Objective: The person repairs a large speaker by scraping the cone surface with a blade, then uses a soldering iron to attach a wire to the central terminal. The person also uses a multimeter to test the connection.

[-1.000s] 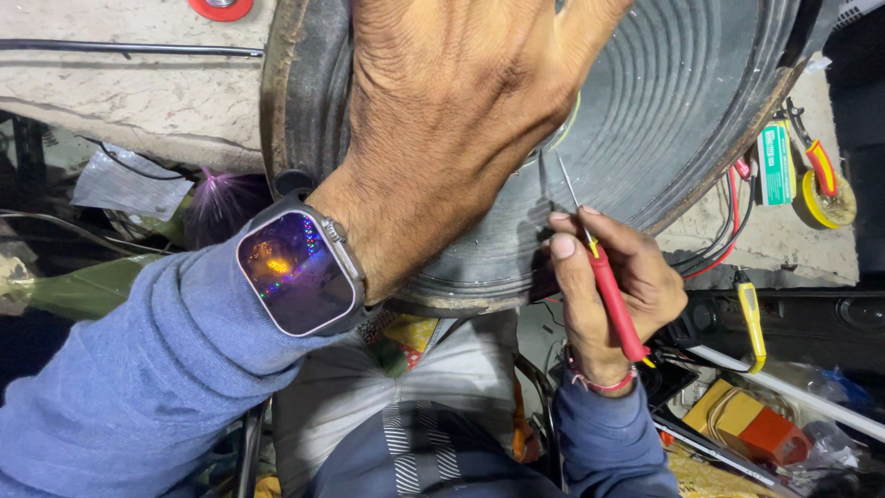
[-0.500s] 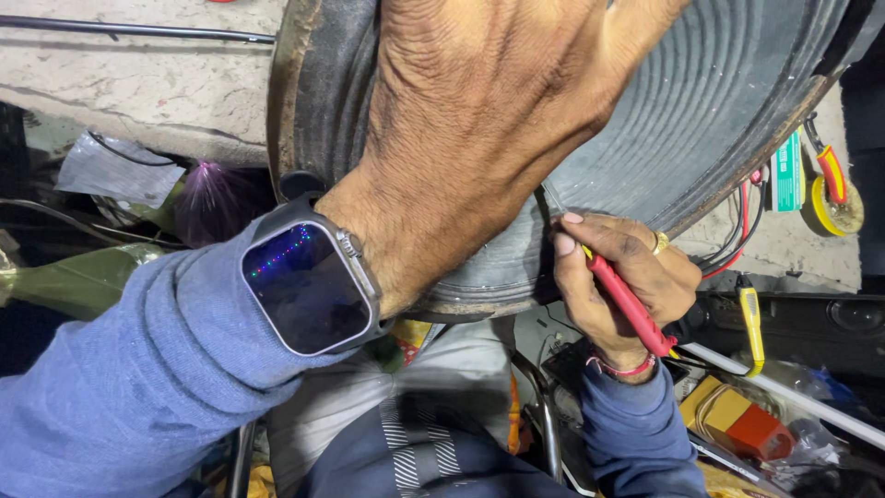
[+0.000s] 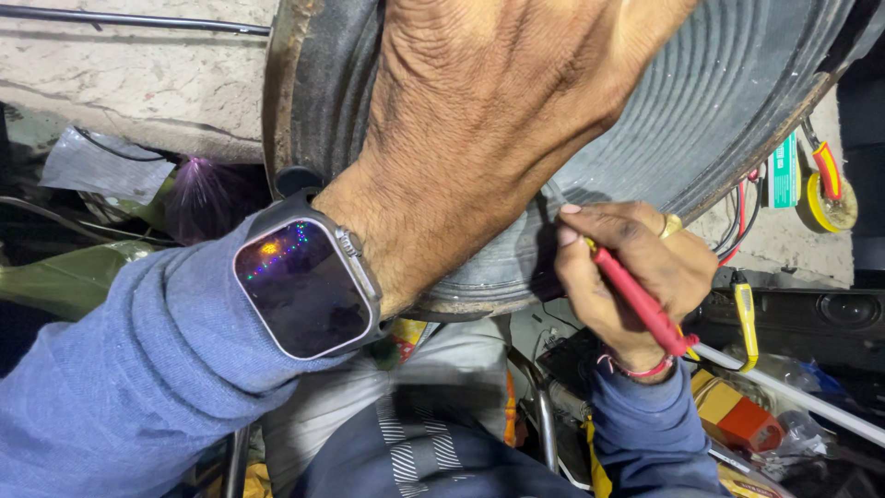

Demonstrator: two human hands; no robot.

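Observation:
My left hand (image 3: 502, 111) lies flat on a large round grey ribbed cone (image 3: 728, 101), a speaker-like dish with a rusty rim, and fills the upper middle of the view. A dark square smartwatch (image 3: 304, 288) sits on that wrist above a blue sleeve. My right hand (image 3: 631, 272) is lower right, at the cone's lower edge, fingers closed around a red-handled screwdriver (image 3: 641, 300) whose tip points up-left under the fingers at the rim. A ring and a red thread band show on that hand.
A rough concrete surface (image 3: 138, 83) lies top left with a thin black cable. At right are a yellow tape roll (image 3: 830, 203), a small green board with red wires (image 3: 784, 171), a yellow-handled tool (image 3: 745, 314), a white rod (image 3: 793, 397) and a black box (image 3: 830, 318).
My right hand has shifted slightly up-left along the cone's rim with the screwdriver, its shaft now hidden under the fingers. The left hand stays on the cone; the view has moved closer.

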